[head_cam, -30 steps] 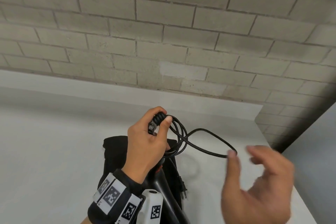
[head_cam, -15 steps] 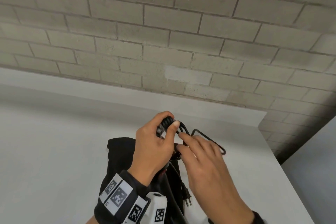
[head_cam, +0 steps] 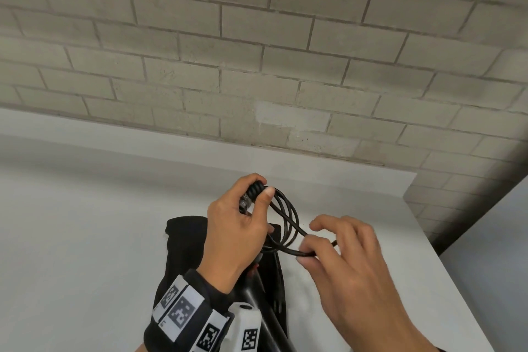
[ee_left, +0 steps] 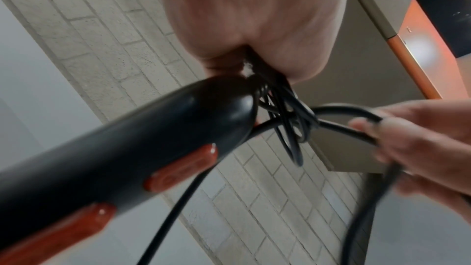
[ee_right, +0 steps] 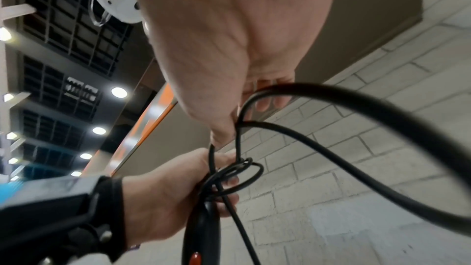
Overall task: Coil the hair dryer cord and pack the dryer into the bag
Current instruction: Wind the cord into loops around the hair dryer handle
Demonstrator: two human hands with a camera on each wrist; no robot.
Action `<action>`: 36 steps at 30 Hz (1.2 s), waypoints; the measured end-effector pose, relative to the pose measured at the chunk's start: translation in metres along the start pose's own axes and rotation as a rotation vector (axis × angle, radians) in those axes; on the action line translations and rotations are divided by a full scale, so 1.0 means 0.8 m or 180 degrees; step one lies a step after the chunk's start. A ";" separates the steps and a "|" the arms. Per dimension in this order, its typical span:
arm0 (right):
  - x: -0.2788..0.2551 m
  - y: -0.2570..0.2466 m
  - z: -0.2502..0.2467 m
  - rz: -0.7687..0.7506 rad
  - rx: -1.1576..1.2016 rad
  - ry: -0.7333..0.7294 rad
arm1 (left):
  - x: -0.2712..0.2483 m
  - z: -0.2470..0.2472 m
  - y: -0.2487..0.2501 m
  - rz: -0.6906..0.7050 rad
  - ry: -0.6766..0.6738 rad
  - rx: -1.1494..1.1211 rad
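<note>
My left hand (head_cam: 237,226) grips the end of the black hair dryer's handle (ee_left: 122,148) together with several loops of the black cord (head_cam: 288,217), thumb pressed on the ribbed cord collar (head_cam: 255,188). The handle has red switches (ee_left: 181,170) and hangs down below the hand. My right hand (head_cam: 337,260) pinches a strand of the cord (ee_right: 280,130) just right of the loops. The black bag (head_cam: 185,240) lies on the white table under my left hand, mostly hidden. The plug (head_cam: 278,304) dangles over the bag.
A white table (head_cam: 85,237) runs to a brick wall (head_cam: 257,51) at the back. Its right edge (head_cam: 457,280) drops off close to my right hand. Wrist bands with printed markers (head_cam: 185,311) sit on my left forearm.
My right hand swept in from the right to the loops at my left hand, then drew back slightly right, pinching a strand. The wide loose loop has shrunk.
</note>
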State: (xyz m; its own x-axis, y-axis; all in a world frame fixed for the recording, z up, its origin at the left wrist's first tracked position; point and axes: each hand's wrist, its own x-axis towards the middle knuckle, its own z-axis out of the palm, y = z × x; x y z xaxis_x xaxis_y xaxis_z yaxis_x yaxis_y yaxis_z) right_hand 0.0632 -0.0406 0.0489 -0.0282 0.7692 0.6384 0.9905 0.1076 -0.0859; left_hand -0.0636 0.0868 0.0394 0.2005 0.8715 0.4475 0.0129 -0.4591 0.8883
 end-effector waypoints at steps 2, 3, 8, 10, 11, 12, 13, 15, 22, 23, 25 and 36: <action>-0.011 -0.003 -0.014 0.0146 0.0448 0.0193 | 0.007 -0.007 -0.004 -0.0058 0.0213 -0.0051; -0.021 0.000 -0.021 0.0145 0.0683 0.0269 | 0.012 -0.011 -0.008 -0.0106 0.0303 -0.0106; -0.066 0.033 -0.039 0.0223 0.1103 -0.1481 | 0.024 -0.023 -0.019 -0.0122 0.0510 -0.0108; -0.082 0.052 -0.027 0.0424 0.0842 -0.2229 | 0.022 -0.021 -0.015 -0.0223 0.0410 -0.0236; -0.091 0.061 -0.022 0.0499 0.0791 -0.2305 | 0.021 -0.019 -0.011 -0.0286 0.0333 -0.0262; -0.101 0.065 -0.019 0.0574 0.0820 -0.2291 | 0.018 -0.017 -0.007 -0.0318 0.0262 -0.0241; -0.106 0.063 -0.019 0.0497 0.0684 -0.2173 | 0.016 -0.014 -0.005 -0.0320 0.0207 -0.0204; -0.103 0.047 -0.023 0.0640 0.0511 -0.1949 | 0.011 -0.007 0.000 -0.0272 0.0133 -0.0153; -0.045 -0.029 0.003 0.1711 0.2193 -0.0895 | -0.002 0.007 0.008 -0.0068 0.0052 -0.0004; -0.036 -0.040 0.008 0.1742 0.2533 -0.1021 | -0.003 0.008 0.008 -0.0023 0.0044 0.0033; -0.022 -0.053 0.013 0.1813 0.3140 -0.1251 | -0.004 0.008 0.009 0.0033 0.0036 0.0058; -0.079 0.032 -0.026 0.1607 0.3383 -0.0327 | 0.000 -0.004 0.000 -0.0010 0.0165 -0.0030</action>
State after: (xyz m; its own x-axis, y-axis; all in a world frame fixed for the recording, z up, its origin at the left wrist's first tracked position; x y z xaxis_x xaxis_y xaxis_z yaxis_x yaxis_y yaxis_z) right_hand 0.0934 -0.0992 0.0223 0.2756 0.9167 0.2893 0.2843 0.2098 -0.9355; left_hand -0.0670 0.0871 0.0400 0.1496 0.8808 0.4492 0.0041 -0.4549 0.8906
